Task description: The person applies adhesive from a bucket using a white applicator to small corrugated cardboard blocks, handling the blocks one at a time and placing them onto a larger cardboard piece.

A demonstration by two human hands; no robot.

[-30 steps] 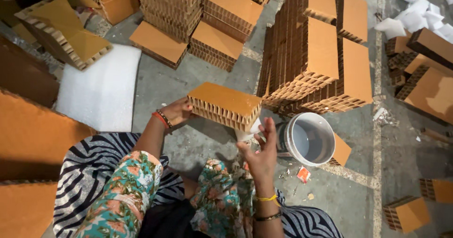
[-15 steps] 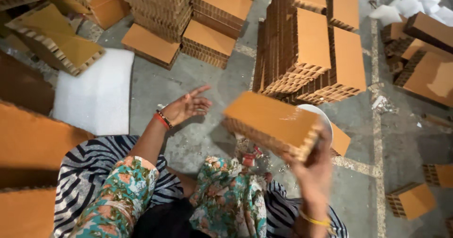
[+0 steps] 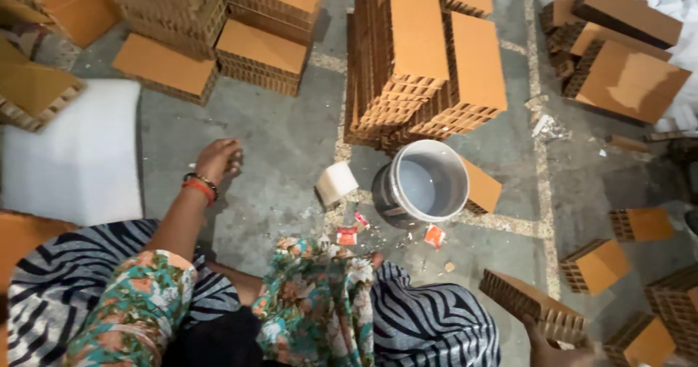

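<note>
Seated person viewed from above, legs in floral cloth over a zebra-striped mat (image 3: 436,323) on the concrete floor (image 3: 291,149). At the lower right edge, the right hand (image 3: 556,349) is only partly in frame; its grip closes from below on a brown honeycomb cardboard block (image 3: 534,305), which is held tilted low at the person's right side, just above the mat's edge. The fingers themselves are mostly cut off by the frame. The left hand (image 3: 218,160), wearing red and dark bangles at the wrist, rests on the bare floor ahead of the left knee with fingers loosely curled and nothing in its grip. Between the knees and the bucket lie small red and orange scraps (image 3: 349,234). Just beyond stands a small white roll (image 3: 336,183), and beside it a grey bucket (image 3: 425,185) holding pale liquid, with a small cardboard block (image 3: 481,189) touching its right side. A white foam sheet (image 3: 69,163) lies at the left. Farther off, upright rows of honeycomb blocks (image 3: 429,61) stand behind the bucket, low stacks (image 3: 218,32) lie at upper left, and loose blocks (image 3: 625,69) are scattered at the right.
</note>
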